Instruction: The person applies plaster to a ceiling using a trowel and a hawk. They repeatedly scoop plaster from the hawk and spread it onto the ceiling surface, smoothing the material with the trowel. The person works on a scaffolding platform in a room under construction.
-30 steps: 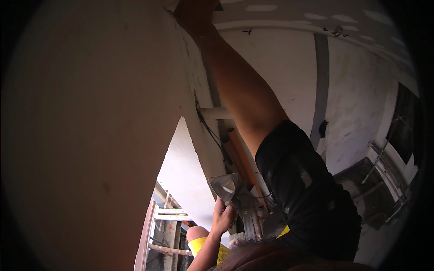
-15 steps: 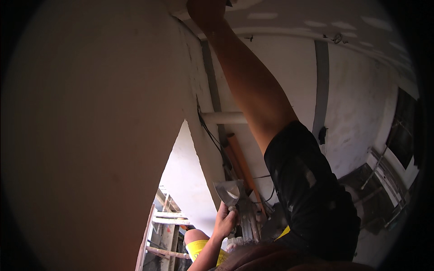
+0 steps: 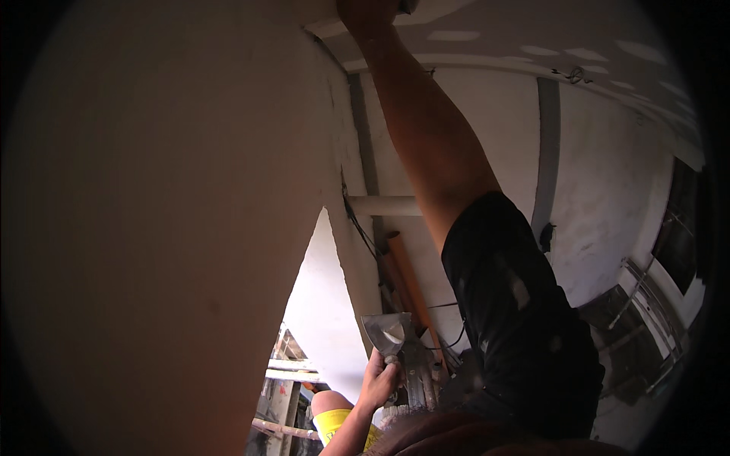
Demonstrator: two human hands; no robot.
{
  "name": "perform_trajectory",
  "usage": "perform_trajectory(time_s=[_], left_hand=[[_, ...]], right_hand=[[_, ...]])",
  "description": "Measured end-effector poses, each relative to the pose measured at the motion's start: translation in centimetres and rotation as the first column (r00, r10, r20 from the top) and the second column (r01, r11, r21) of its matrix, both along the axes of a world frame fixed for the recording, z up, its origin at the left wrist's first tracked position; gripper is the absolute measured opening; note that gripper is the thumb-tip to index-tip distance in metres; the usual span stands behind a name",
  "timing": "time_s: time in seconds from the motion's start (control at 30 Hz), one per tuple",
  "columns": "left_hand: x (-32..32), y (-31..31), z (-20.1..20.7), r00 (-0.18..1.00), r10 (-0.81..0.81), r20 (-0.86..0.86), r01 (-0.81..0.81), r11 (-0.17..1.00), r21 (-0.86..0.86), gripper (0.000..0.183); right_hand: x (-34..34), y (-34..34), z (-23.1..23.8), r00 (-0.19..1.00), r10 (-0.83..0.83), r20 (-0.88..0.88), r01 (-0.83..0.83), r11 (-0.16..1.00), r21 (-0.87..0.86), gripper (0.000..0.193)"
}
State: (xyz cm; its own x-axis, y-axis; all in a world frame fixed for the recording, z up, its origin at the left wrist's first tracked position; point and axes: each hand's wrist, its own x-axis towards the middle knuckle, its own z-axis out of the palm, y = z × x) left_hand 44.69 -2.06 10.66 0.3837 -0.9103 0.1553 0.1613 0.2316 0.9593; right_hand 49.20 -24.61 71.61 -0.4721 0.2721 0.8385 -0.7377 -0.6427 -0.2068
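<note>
Low in the picture, my left hand (image 3: 378, 382) is closed around the handle of a wide putty knife (image 3: 385, 328), its blade pointing up. A pale smear of filler (image 3: 393, 334) lies on that blade. My right arm reaches far up to the ceiling (image 3: 487, 45), and my right hand (image 3: 368, 14) is partly cut off by the upper edge. A small dark piece of a tool (image 3: 408, 6) shows beside that hand. The fingers look curled, but what they grip is mostly out of the picture.
A broad plain wall (image 3: 167, 228) fills the left side. Orange pipes (image 3: 411, 277) lean behind my left hand, near dark cables (image 3: 363, 232) and a pale horizontal pipe (image 3: 386, 206). Wooden scaffold bars (image 3: 293, 375) stand below left. Wires (image 3: 576, 74) hang from the ceiling.
The view has shifted slightly, so the wall, pipes and ceiling sit a little lower and further right. My right hand is still up at the ceiling; my left still holds the putty knife.
</note>
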Motion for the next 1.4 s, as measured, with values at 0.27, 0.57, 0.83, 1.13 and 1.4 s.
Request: perform_trajectory(time_s=[0.27, 0.57, 0.83, 1.13, 1.4], left_hand=[[-0.9, 0.3, -0.3, 0.991, -0.064, -0.118, 0.072, 0.996, 0.061, 0.045], [-1.5, -0.4, -2.6, 0.978, -0.114, -0.176, 0.129, 0.989, 0.075, 0.049], [-1.2, -0.3, -2.0, 0.981, -0.078, -0.177, 0.102, 0.986, 0.133, 0.051], [-1.0, -0.2, -2.7, 0.974, -0.122, -0.192, 0.144, 0.984, 0.108, 0.044], [-2.5, 0.3, -1.3, 0.964, -0.175, -0.199, 0.2, 0.973, 0.115, 0.045]], right_hand=[[-0.1, -0.8, 0.6, 0.999, 0.033, 0.004, -0.033, 0.998, -0.047, 0.043], [1.2, -2.5, 0.4, 0.997, 0.051, -0.049, -0.051, 0.999, 0.013, 0.05], [1.6, -3.2, 0.5, 0.986, 0.118, -0.118, -0.109, 0.991, 0.08, 0.055], [4.5, -0.7, -0.6, 0.935, 0.259, -0.24, -0.252, 0.966, 0.063, 0.057], [0.1, 4.1, -2.9, 0.831, 0.34, -0.441, -0.389, 0.921, -0.021, 0.042]])
